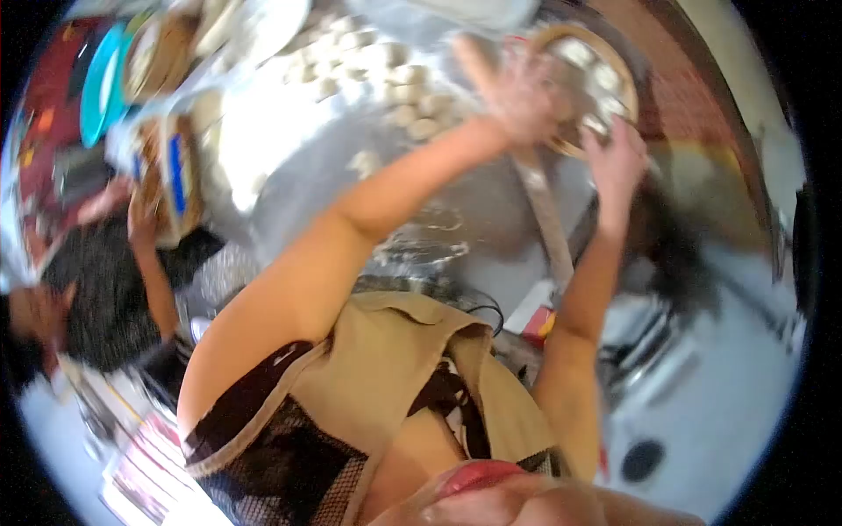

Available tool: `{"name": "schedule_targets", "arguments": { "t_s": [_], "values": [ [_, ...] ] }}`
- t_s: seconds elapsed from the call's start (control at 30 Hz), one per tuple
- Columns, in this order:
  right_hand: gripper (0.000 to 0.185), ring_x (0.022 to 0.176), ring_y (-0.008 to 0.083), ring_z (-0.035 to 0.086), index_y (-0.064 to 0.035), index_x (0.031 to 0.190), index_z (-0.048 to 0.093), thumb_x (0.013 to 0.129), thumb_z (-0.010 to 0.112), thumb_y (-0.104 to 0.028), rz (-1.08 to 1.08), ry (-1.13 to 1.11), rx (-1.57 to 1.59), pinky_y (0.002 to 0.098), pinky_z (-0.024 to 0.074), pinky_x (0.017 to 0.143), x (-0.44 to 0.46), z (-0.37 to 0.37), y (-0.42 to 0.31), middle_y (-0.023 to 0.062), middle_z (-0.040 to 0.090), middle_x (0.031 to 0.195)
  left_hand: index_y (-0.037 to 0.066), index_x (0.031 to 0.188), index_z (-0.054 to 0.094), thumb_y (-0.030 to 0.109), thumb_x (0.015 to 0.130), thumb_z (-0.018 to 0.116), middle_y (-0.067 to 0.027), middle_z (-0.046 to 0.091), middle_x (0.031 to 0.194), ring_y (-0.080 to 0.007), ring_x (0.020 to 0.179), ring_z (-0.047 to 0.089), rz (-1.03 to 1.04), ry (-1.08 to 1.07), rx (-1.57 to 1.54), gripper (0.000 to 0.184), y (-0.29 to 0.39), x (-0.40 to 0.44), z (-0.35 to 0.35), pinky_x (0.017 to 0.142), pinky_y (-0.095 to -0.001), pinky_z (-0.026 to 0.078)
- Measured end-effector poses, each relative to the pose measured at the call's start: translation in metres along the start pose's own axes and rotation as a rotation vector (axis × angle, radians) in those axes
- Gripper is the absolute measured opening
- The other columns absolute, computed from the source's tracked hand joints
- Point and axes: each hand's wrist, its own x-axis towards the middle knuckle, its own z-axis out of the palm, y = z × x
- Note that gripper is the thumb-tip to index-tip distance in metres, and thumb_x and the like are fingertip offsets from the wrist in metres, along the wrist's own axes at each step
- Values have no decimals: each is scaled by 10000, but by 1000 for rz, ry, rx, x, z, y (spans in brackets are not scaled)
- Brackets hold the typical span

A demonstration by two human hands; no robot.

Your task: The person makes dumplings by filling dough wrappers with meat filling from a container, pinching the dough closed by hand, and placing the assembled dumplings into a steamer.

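My left hand (529,98), smeared by motion, lies over a long wooden rolling pin (545,206) and the left side of a round, wooden-rimmed tray (633,81). Whether its fingers grip anything is unclear. At the tray's near right edge, my right hand (619,158) has its fingers closed over the rim, beside the white dough pieces (605,77) inside. Slanting across the work surface, the rolling pin passes beneath my left hand. Several small balls of dough (408,92) sit on the floured surface to the left of my hands.
Another person's hand (145,215) is on a clear bread bag (171,180) at the left. Behind it are a turquoise bowl (103,88) and a brown container (158,57). A translucent tray (465,13) lies at the far edge. Dark blurred objects stand right of my right arm.
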Motion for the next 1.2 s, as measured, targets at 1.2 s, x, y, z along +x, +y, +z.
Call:
{"name": "schedule_targets", "arguments": {
  "t_s": [1.2],
  "values": [
    [306, 817, 242, 618, -18, 1001, 603, 733, 670, -151, 242, -565, 889, 315, 482, 734, -95, 55, -406, 129, 614, 1004, 82, 809, 607, 192, 724, 640, -135, 650, 898, -300, 801, 624, -710, 201, -70, 144, -262, -294, -114, 716, -396, 485]
  ]
}}
